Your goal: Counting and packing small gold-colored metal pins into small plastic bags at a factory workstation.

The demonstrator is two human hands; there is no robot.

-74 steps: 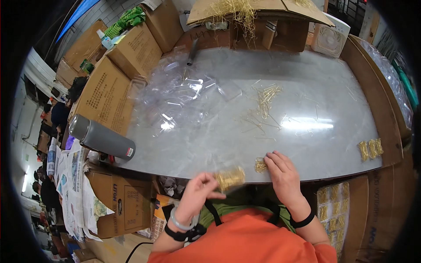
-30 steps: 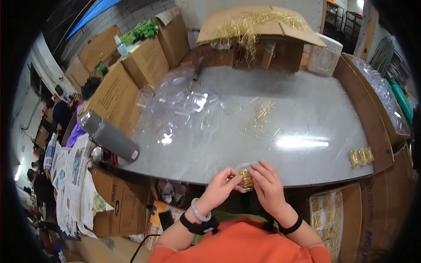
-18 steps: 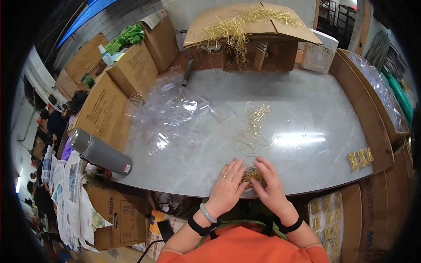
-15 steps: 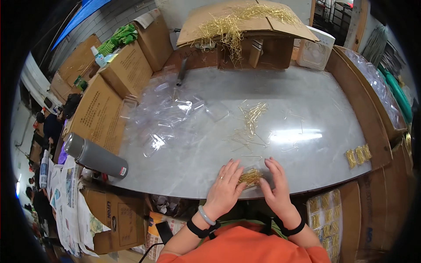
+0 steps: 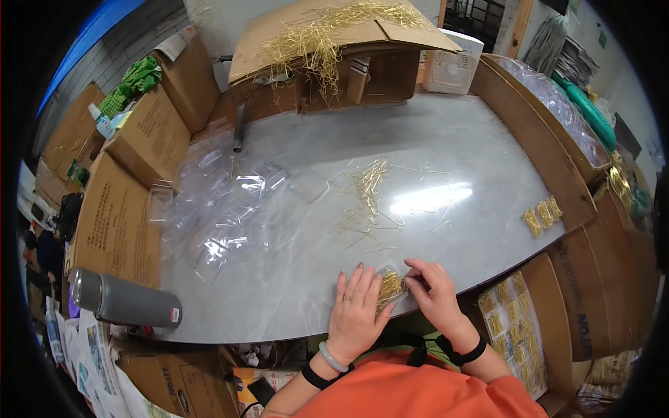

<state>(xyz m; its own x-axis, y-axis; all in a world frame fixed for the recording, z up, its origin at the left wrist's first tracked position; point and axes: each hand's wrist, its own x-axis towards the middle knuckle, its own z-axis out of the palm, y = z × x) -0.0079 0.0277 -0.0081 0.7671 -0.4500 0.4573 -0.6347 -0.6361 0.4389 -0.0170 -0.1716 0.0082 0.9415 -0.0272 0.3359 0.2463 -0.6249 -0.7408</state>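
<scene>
At the table's front edge lies a small clear plastic box (image 5: 391,286) filled with a bundle of gold wire hooks. My left hand (image 5: 355,306) rests flat along its left side, fingers stretched and thumb by the near corner. On the right side, my right hand (image 5: 433,291) is bent, with thumb and forefinger pinched at the box's edge. Beyond the hands, loose gold wire hooks (image 5: 369,188) lie scattered on the grey tabletop (image 5: 293,292). Several empty clear plastic boxes (image 5: 223,202) are heaped to the left.
A grey flask (image 5: 129,299) lies at the left edge. Three filled packs (image 5: 542,214) sit at the right, with more in a carton (image 5: 514,327) below. A cardboard box (image 5: 390,76) topped with hooks stands at the back, beside a white fan (image 5: 451,66).
The view has turned to the right. My right fingers have closed in from spread to a pinch at the box's edge. My left hand stays flat beside it.
</scene>
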